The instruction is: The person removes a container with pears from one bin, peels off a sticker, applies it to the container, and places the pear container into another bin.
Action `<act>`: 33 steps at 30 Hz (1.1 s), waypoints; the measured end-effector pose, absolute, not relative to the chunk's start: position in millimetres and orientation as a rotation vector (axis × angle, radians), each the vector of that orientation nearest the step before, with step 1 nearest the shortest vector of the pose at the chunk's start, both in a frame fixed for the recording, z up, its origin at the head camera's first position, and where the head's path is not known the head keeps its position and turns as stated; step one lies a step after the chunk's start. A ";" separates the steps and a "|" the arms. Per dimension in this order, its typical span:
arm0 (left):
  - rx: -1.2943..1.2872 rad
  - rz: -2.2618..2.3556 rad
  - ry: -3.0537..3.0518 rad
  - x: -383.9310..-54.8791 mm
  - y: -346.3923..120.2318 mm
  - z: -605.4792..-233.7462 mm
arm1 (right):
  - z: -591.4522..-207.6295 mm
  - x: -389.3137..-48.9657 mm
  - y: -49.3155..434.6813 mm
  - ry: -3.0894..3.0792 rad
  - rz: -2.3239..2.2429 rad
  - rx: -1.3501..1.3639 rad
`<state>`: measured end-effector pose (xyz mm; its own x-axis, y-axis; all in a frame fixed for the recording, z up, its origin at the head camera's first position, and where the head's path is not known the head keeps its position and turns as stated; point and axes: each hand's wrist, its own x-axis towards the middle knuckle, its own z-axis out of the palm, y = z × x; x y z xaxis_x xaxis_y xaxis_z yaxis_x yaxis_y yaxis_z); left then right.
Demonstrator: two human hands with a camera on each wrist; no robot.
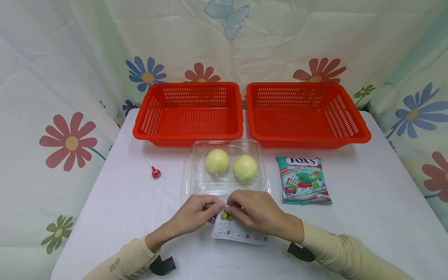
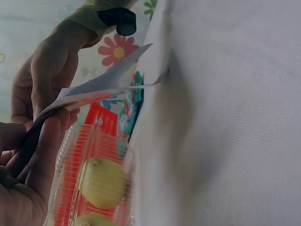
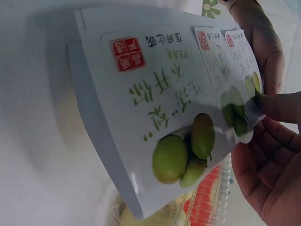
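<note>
Both hands (image 1: 196, 214) (image 1: 260, 213), fingers (image 1: 211, 210) tight on sticker sheet (image 1: 238, 232), near two fruits (image 1: 217, 161) (image 1: 245, 168) in clear box (image 1: 197, 171)

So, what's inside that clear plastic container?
The clear plastic container holds two round, pale yellow-green fruits, side by side. The fruits cover the patch of container floor directly beneath them, so that can't be seen.

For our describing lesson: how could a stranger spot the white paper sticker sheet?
On the white table, find the clear plastic container with two round, pale green fruits. On its near side, the left hand and right hand hold the white paper sticker sheet. Its green fruit pictures and red square stamps set it apart from the teal candy bag.
</note>
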<state>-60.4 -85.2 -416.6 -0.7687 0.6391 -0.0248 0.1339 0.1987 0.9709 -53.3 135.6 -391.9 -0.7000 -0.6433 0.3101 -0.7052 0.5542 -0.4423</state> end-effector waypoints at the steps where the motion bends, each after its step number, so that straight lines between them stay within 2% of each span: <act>1: 0.709 1.598 2.052 -60.2 -85.1 -416.2 | -392.3 -52.9 135.2 -2.668 0.841 1.158; 11: 0.626 1.593 2.019 -60.4 -85.2 -413.9 | -395.7 -50.3 133.7 -2.626 0.802 1.092; 21: 0.947 1.555 2.279 -59.9 -82.2 -420.7 | -393.0 -50.0 133.8 -2.748 0.755 0.996; 28: 0.862 1.519 2.363 -59.7 -82.1 -419.6 | -393.6 -47.8 132.6 -2.728 0.716 0.990; 33: 0.698 1.619 2.097 -62.0 -85.9 -418.5 | -395.6 -48.5 132.8 -2.613 0.729 1.035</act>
<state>-62.0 -85.9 -418.5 -0.7953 0.6061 -0.0104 0.1433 0.2047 0.9683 -48.5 132.8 -395.6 -0.7214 -0.5731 0.3887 -0.6915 0.6253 -0.3616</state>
